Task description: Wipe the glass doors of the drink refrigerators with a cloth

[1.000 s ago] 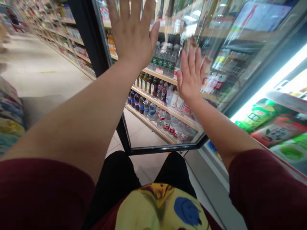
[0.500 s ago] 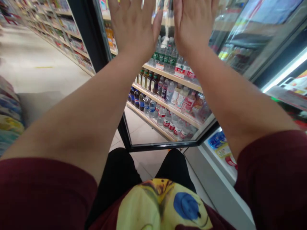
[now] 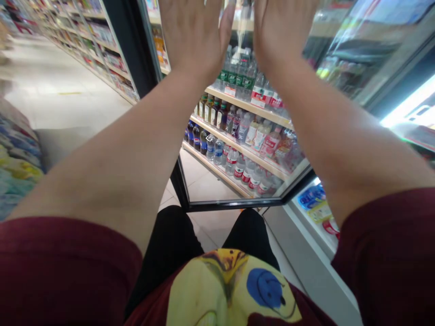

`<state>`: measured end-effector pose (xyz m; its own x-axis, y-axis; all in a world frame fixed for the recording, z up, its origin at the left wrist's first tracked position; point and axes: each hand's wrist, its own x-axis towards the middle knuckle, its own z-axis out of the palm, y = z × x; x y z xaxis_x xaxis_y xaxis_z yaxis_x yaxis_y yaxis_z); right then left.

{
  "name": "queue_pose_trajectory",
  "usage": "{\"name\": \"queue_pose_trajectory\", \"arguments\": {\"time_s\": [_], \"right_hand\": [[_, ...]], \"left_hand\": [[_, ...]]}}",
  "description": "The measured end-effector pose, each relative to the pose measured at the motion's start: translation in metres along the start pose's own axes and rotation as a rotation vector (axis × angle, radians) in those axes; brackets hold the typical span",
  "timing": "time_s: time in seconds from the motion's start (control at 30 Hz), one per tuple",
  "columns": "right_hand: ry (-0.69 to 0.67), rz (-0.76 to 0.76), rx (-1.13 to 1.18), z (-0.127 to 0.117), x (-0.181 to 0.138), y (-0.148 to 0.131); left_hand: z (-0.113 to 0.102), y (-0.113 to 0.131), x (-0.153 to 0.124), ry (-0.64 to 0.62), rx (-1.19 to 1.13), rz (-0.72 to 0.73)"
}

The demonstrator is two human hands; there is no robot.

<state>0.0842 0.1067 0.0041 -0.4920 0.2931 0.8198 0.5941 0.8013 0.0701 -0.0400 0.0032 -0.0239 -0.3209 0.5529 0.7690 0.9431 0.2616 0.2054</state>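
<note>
My left hand [image 3: 195,38] is raised at the top of the view, its back toward me and the thumb apart from the fingers. My right hand [image 3: 283,34] is up beside it, also flat, with a narrow gap between the two. Both lie in front of the glass of a black-framed door [image 3: 231,205] and seem to rest on it; the fingertips are cut off by the top edge. Neither holds anything. Between and below my forearms, rows of drink bottles [image 3: 238,165] on shelves show in the glass; whether through it or mirrored I cannot tell.
The door stands swung out from a lit cooler cabinet [image 3: 306,253] on the right, where blue and yellow packs [image 3: 314,201] lie low inside. Long store shelves [image 3: 98,40] run along an aisle floor [image 3: 57,68] at left. A blurred colourful pile [image 3: 16,158] is at the left edge.
Both hands sit slightly higher and further right in the view, more of their fingers cut off. The shelves and aisle have shifted a little right and down. The hands remain flat.
</note>
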Motion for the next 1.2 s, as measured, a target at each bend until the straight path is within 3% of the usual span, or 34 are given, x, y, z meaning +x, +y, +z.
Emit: {"name": "queue_pose_trajectory", "arguments": {"time_s": [0.03, 0.07, 0.13, 0.2, 0.23, 0.3, 0.4, 0.47, 0.53, 0.57, 0.67, 0.73, 0.83, 0.9, 0.97, 1.1, 1.2], "right_hand": [[0.114, -0.073, -0.110, 0.008, -0.025, -0.005], [0.092, -0.178, -0.141, 0.016, -0.051, -0.010], [-0.085, -0.250, -0.132, 0.031, -0.095, -0.011], [-0.273, -0.319, -0.111, 0.040, -0.119, -0.001], [-0.319, -0.342, -0.106, 0.041, -0.123, 0.006], [-0.277, -0.317, -0.106, 0.039, -0.120, 0.022], [-0.031, -0.033, -0.104, 0.043, -0.118, 0.033], [0.036, 0.078, -0.089, 0.060, -0.136, 0.025], [-0.044, -0.028, -0.058, 0.085, -0.167, 0.013], [-0.151, -0.203, -0.008, 0.098, -0.183, 0.009], [-0.219, -0.419, 0.050, 0.122, -0.208, 0.012], [-0.163, -0.415, 0.059, 0.123, -0.197, 0.026], [0.038, -0.223, 0.032, 0.116, -0.168, 0.042], [0.125, -0.103, 0.015, 0.119, -0.167, 0.038], [0.095, -0.108, 0.022, 0.131, -0.193, 0.024], [-0.049, -0.346, 0.054, 0.158, -0.266, -0.002], [-0.080, -0.385, 0.055, 0.158, -0.268, 0.008]], "left_hand": [[0.001, -0.003, -0.002, -0.018, 0.023, 0.012], [0.003, -0.006, -0.007, -0.011, 0.040, 0.044], [0.012, -0.015, -0.027, 0.046, 0.042, 0.129], [0.026, -0.025, -0.055, 0.082, 0.000, 0.132], [0.035, -0.029, -0.070, 0.074, -0.051, 0.116], [0.049, -0.036, -0.094, 0.041, -0.127, 0.059], [0.060, -0.040, -0.108, 0.029, -0.172, 0.047], [0.063, -0.042, -0.107, 0.046, -0.167, 0.058], [0.066, -0.046, -0.103, 0.058, -0.139, 0.085], [0.069, -0.050, -0.102, 0.064, -0.128, 0.098], [0.086, -0.066, -0.111, 0.065, -0.134, 0.126], [0.101, -0.078, -0.123, 0.061, -0.150, 0.128], [0.119, -0.092, -0.140, 0.077, -0.143, 0.131], [0.126, -0.096, -0.145, 0.105, -0.122, 0.141], [0.128, -0.097, -0.146, 0.125, -0.103, 0.161], [0.128, -0.098, -0.143, 0.144, -0.087, 0.176], [0.129, -0.099, -0.143, 0.129, -0.068, 0.167]]}}
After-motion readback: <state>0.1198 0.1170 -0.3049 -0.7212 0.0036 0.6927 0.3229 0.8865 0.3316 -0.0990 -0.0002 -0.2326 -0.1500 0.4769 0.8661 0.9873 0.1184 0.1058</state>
